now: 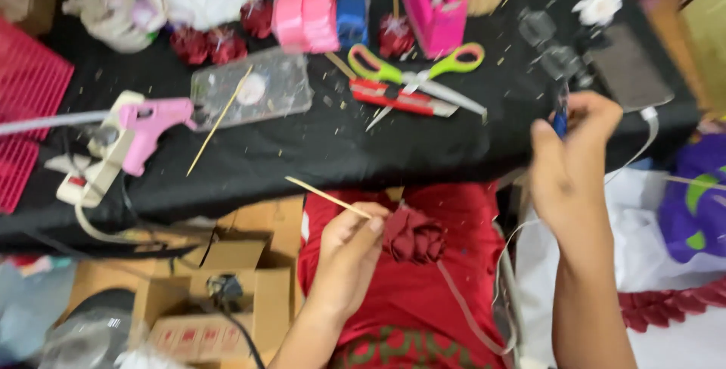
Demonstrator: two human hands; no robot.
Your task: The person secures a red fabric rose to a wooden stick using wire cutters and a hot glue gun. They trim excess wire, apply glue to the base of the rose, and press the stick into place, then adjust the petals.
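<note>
1. Left hand (349,244): closed, pinching a thin wooden skewer (327,196) together with a dark red fabric rose (413,236); skewer tip slanting up and left, rose just right of the fingers, over a red-clad lap below the table edge.
2. Right hand (571,159): raised at the right edge of the black-covered table (318,150), fingers curled shut around a small blue-handled tool (560,121); kind of tool not discernible, blurred.
3. White ribbon (652,128): trailing from near the right hand down past the lap.
4. On the table, left: pink glue gun (147,128) lying on its side, beside a white power strip (97,166).
5. Centre: clear plastic tray (253,88) with a second skewer (220,120) laid across it.
6. Centre right: green-and-pink scissors (417,74), touching a red utility knife (401,98).
7. Back of the table: pink ribbon roll (306,18), glittery red balls (208,44), pink holder (434,13).
8. Below the table, left: open cardboard box (227,293).
</note>
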